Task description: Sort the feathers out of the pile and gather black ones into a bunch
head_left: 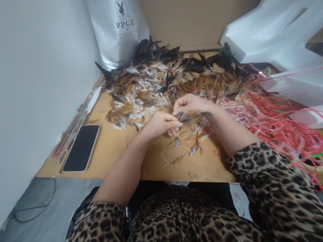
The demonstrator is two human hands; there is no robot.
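My left hand (161,124) and my right hand (192,102) meet over the front of the wooden tabletop, fingertips touching. Both are closed in a pinch on a grey-brown feather (192,115), whose dark tip points right under my right wrist. Whether it is one feather or a small bunch, I cannot tell. A large heap of brown, white and black feathers (144,92) lies just behind my hands. Several small loose feathers (195,147) are scattered on the tabletop (153,162) below them.
To the left lies a phone (81,148), near thin sticks (65,144) along the wall. A tangle of red and pink strips (269,122) covers the right side. Behind stand a silvery bag (122,40) and cardboard (188,7); white plastic sheeting (270,14) hangs at right.
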